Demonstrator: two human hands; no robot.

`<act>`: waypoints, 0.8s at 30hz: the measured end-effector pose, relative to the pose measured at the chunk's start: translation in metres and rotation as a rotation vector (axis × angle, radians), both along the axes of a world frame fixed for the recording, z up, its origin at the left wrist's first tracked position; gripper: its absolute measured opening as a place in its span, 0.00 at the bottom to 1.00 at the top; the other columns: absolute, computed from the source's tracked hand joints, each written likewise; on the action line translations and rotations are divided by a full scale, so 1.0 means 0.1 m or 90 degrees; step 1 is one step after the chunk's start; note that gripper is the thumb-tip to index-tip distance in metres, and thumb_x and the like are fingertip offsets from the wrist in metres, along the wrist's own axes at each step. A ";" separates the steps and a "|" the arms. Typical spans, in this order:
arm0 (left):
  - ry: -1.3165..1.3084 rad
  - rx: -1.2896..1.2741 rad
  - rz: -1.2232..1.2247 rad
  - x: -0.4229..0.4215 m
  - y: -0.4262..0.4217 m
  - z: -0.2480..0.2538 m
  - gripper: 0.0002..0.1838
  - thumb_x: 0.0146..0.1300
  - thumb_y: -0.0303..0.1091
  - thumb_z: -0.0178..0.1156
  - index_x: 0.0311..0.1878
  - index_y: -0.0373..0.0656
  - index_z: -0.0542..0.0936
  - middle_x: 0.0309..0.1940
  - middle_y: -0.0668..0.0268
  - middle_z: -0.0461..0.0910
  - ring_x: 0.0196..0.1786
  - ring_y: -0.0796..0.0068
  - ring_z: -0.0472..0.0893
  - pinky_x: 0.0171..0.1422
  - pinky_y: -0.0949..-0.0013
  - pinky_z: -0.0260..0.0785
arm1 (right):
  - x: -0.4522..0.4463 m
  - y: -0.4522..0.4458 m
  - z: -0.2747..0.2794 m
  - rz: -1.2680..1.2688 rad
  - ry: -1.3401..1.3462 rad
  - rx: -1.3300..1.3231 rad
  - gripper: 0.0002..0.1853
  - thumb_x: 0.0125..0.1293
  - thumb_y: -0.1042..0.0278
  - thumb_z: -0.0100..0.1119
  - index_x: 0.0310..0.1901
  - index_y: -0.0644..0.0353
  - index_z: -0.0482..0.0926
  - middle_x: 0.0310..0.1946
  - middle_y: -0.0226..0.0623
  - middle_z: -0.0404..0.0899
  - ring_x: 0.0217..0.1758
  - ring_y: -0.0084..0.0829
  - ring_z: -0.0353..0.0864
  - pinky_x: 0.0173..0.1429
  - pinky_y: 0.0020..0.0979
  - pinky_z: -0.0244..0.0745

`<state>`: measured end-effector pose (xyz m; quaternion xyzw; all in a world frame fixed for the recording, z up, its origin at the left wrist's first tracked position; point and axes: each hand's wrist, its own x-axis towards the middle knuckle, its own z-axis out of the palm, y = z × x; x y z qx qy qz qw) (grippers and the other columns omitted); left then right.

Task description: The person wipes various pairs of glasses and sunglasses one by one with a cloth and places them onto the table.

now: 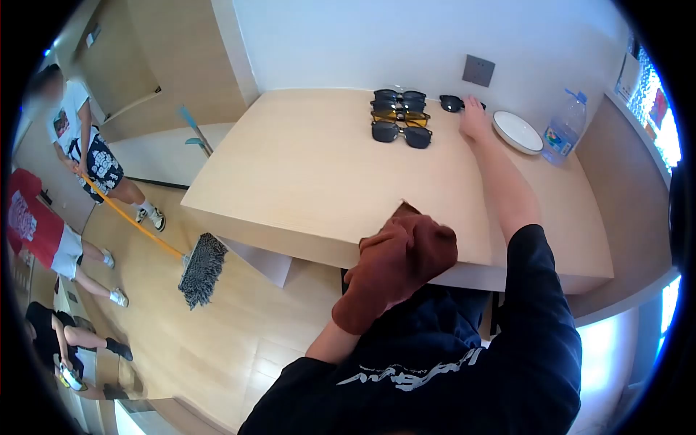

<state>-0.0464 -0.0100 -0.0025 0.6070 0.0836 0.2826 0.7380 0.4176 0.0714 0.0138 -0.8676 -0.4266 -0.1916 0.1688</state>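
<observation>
Wooden desk: at one o'clock, the right hand meets dark glasses, fingers close together, grip unclear; slipping sideways could knock the plate into the bottle. Brown cloth hides the left hand's fingers.

Soft, matt reddish-brown cloth, deeply creased, covers the left hand. Under the right hand, the broad pale tabletop looks like smooth, low-sheen wood or laminate. Left of that hand, the row of dark- and yellow-lensed glasses has smooth, glossy lenses. To its right are a round white dish with a dark rim, glossy like ceramic, and a clear, blue-capped bottle of shiny plastic. Well left of both hands, the grey mop head is shaggy, rough and matt.
</observation>
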 end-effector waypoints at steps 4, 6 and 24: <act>0.510 0.781 0.057 0.10 -0.18 0.50 0.07 0.72 0.29 0.56 0.49 0.42 0.79 0.48 0.62 0.82 0.47 0.67 0.82 0.55 0.62 0.76 | 0.18 0.07 -0.03 0.012 -0.037 -0.045 0.33 0.67 0.73 0.53 0.75 0.57 0.64 0.79 0.48 0.60 0.82 0.50 0.57 0.80 0.55 0.59; 0.631 0.977 0.081 0.12 -0.17 0.55 0.05 0.71 0.28 0.56 0.46 0.41 0.80 0.45 0.61 0.83 0.45 0.66 0.83 0.54 0.61 0.77 | 0.24 0.06 -0.08 0.014 -0.007 -0.065 0.33 0.65 0.70 0.55 0.74 0.57 0.65 0.76 0.49 0.64 0.80 0.50 0.60 0.79 0.55 0.60; -0.050 0.238 -0.137 0.27 0.05 -0.36 0.11 0.72 0.33 0.60 0.48 0.34 0.79 0.36 0.59 0.81 0.40 0.72 0.82 0.45 0.70 0.76 | 0.00 0.02 0.31 -0.093 0.082 -0.249 0.38 0.65 0.60 0.56 0.77 0.57 0.61 0.80 0.45 0.59 0.84 0.49 0.52 0.83 0.57 0.49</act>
